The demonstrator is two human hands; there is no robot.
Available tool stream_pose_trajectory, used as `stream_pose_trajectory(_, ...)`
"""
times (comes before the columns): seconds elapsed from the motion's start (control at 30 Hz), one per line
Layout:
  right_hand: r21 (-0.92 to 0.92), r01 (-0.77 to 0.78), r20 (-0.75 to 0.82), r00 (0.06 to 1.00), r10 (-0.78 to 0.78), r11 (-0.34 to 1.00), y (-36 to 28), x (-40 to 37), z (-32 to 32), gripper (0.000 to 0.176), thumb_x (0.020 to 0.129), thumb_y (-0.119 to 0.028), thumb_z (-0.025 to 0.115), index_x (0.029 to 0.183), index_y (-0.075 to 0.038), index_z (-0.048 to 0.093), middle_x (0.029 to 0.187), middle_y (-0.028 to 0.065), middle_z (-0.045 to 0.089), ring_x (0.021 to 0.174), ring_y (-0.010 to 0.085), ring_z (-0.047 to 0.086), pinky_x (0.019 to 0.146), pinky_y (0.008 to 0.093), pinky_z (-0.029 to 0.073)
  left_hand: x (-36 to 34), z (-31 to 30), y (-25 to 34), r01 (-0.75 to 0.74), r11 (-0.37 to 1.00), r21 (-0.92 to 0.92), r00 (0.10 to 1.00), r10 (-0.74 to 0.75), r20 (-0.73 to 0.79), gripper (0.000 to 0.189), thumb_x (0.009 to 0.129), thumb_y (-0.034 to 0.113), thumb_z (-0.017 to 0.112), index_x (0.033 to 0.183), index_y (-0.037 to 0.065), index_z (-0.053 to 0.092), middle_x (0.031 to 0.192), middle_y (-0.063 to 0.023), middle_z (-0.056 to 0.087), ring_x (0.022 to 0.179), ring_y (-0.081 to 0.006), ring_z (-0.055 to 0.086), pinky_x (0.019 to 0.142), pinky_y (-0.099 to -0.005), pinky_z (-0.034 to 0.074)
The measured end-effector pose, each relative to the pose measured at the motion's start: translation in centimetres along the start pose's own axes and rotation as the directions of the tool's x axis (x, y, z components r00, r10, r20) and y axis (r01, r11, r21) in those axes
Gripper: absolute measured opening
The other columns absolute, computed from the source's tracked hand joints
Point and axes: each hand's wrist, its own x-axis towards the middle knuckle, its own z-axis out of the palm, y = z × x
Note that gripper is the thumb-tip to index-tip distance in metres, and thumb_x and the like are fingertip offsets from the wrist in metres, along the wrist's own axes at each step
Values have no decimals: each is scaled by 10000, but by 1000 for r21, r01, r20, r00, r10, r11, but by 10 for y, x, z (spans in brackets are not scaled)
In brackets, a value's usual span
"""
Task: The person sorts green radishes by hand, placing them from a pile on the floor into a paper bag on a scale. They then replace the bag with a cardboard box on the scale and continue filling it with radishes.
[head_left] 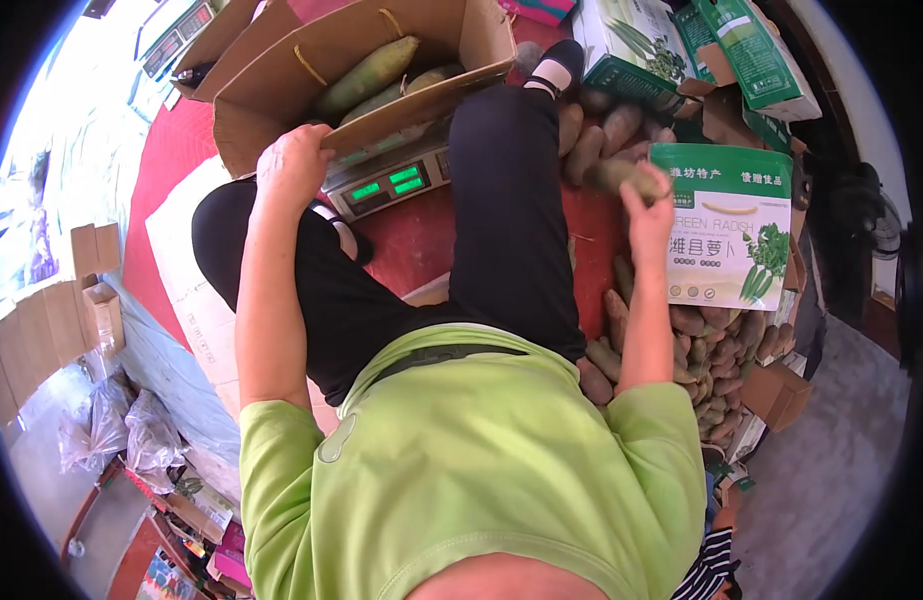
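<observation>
My left hand (294,165) is closed on the near edge of an open cardboard box (244,105) with rope handles. Inside the box lie several green radishes (367,78). It sits on a digital scale (392,187) with lit green displays, between my knees. My right hand (650,200) grips a green radish (614,177) above the pile on the right, its fingers wrapped round one end. Beside that hand stands a green and white radish carton (727,230).
Loose radishes (722,375) are heaped along my right side, with more (607,135) by my right foot. Printed cartons (632,50) stand at the top right. Another scale (177,38) is at the top left; plastic bags (152,435) lie lower left. Red cloth (412,235) covers the floor.
</observation>
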Motion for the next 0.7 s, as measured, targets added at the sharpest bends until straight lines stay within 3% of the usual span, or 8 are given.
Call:
stream_pose_trajectory(0.17,470,187,-74,982,-173,862,-102,62,25,359,823,7,658,1161,2,539,1147,79,586,1039,162,572,912,283,455,0,2,-3,-28,999,22,1000,28,-9,212,807,145,625,1011,104,666,954,-128,661,936,-324,620,805,-425,484)
stream_pose_trajectory(0.27,572,192,-38,977,-208,797,-145,85,54,347,837,-30,657,1166,-1,549,1097,71,612,1001,147,587,862,271,474,-1,1,-2,-33,999,25,999,33,-7,214,806,142,626,1012,97,665,961,-132,660,938,-326,619,806,-425,484)
stream_pose_trajectory(0.33,760,82,187,923,-338,645,-162,97,79,297,881,-40,598,1170,3,540,1152,113,598,1059,195,581,899,336,483,-1,1,-1,-27,999,33,1000,28,-7,212,804,141,628,1008,94,665,956,-133,659,936,-327,620,805,-425,484)
stream_pose_trajectory(0.37,760,81,187,923,-336,645,-172,97,92,297,881,-40,598,1170,3,540,1152,113,598,1059,195,581,899,336,483,-1,1,-1,-22,999,40,1000,23,-10,210,802,139,630,1003,91,665,951,-134,659,935,-327,620,804,-425,485)
stream_pose_trajectory(0.43,779,-180,287,954,-87,601,-185,95,113,125,926,-128,577,949,-14,622,905,48,634,724,66,566,651,203,462,0,2,-3,-27,999,32,1000,27,-4,226,793,138,630,1012,87,658,955,-145,654,948,-337,608,811,-432,477)
stream_pose_trajectory(0.47,779,-184,289,954,-83,600,-175,99,115,125,926,-128,577,949,-14,622,905,48,634,724,66,566,651,203,462,-1,3,-4,-32,999,23,999,32,1,243,785,137,631,1020,84,652,958,-155,648,961,-347,596,818,-439,468)
stream_pose_trajectory(0.53,630,-56,288,943,-165,774,-141,106,114,303,895,-95,596,1178,-1,541,1131,109,612,1037,189,592,865,318,488,-1,3,-4,-45,998,41,999,46,-18,219,792,137,634,1004,86,658,946,-145,654,941,-339,609,805,-432,478)
stream_pose_trajectory(0.7,393,-227,217,965,150,891,-50,77,74,283,895,-136,604,1157,-33,573,1080,64,632,951,134,601,776,263,484,1,1,-3,-20,1000,1,1000,20,-6,230,776,135,643,997,73,662,925,-163,648,937,-357,599,800,-438,468)
